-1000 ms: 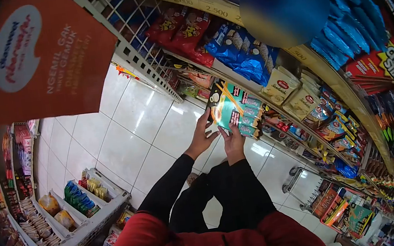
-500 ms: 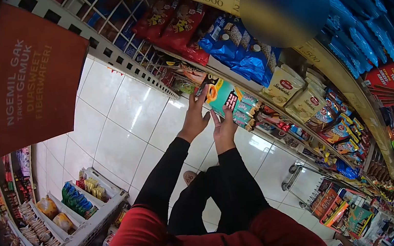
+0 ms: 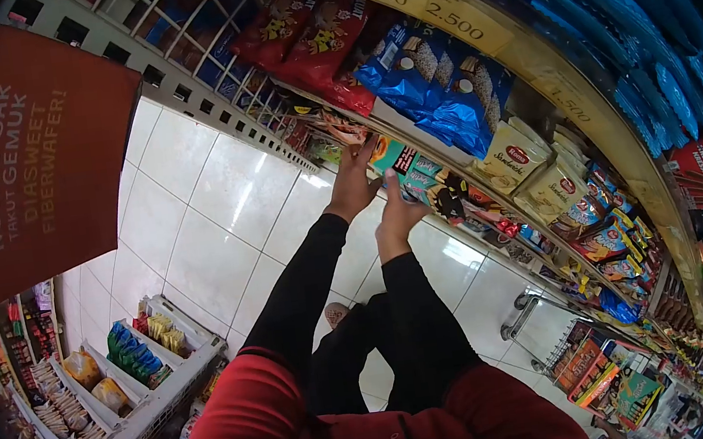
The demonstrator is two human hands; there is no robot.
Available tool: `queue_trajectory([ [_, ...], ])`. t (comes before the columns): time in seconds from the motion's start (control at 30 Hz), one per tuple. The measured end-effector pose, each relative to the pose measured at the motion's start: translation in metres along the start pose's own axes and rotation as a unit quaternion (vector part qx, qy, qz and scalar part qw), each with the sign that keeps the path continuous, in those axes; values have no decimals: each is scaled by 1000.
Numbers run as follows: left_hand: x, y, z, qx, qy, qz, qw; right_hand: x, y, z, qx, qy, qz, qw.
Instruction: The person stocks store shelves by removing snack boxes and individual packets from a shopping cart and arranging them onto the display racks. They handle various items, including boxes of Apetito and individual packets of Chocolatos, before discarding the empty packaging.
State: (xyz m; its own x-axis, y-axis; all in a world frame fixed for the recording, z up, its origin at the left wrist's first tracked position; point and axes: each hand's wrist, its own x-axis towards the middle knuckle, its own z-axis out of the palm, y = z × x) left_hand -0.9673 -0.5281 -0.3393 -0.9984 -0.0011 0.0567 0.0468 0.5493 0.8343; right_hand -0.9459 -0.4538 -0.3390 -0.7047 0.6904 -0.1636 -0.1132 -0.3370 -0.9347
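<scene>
A teal snack box (image 3: 405, 158) with an orange picture and small teal packets along its near side sits partly under the shelf edge, so its far part is hidden. My left hand (image 3: 354, 186) grips the box's left end, fingertips reaching toward the shelf. At the near right side, my right hand (image 3: 401, 213) holds the same box with one digit raised against its front; the other fingers are partly hidden. Right above the box lie blue wafer packs (image 3: 428, 92) and red snack bags (image 3: 317, 48). Cream sandwich biscuit packs (image 3: 509, 156) stand to the right.
Yellow price strips (image 3: 455, 22) run along the curved shelf edge. A white wire grid (image 3: 198, 41) borders the shelf at upper left. An orange hanging sign (image 3: 37, 161) fills the left side. Below it stands a white snack rack (image 3: 144, 420). A metal trolley frame (image 3: 526, 321) is at lower right.
The teal box has moved away from me, further in under the shelf edge, and less of it shows. Both hands have moved with it, and the right hand has turned more upright.
</scene>
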Motion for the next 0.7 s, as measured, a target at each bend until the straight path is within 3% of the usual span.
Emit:
queue_trajectory([
  [0.1, 3, 20, -8, 116, -1, -20, 993, 5, -12, -16, -33, -74, 17, 997],
  [0.17, 4, 33, -8, 183, 27, 35, 982, 10, -15, -23, -17, -110, 30, 993],
  [0.27, 2, 29, 18, 125, 73, 86, 986, 22, -24, -39, -139, -169, 24, 975],
  [0.3, 0, 32, 24, 100, 106, 126, 981, 23, -19, -45, -104, -151, -9, 983],
  [0.4, -3, 25, 46, 127, 161, 134, 970, 26, -7, -58, -158, -150, -91, 972],
  [0.47, 7, 14, 57, 70, 187, 145, 969, 33, -5, -59, -126, -165, -130, 969],
  [0.57, 19, -4, 67, 38, 170, 101, 980, 55, -15, -61, -413, -301, -246, 824],
  [0.6, 20, -9, 70, 37, 170, 102, 980, 57, -17, -55, -414, -300, -247, 824],
  [0.67, 23, -18, 77, 19, 175, 46, 983, 64, -15, -35, -415, -250, -408, 774],
  [0.7, 26, -13, 78, 37, 177, 17, 983, 70, -16, -30, -437, -255, -419, 754],
])
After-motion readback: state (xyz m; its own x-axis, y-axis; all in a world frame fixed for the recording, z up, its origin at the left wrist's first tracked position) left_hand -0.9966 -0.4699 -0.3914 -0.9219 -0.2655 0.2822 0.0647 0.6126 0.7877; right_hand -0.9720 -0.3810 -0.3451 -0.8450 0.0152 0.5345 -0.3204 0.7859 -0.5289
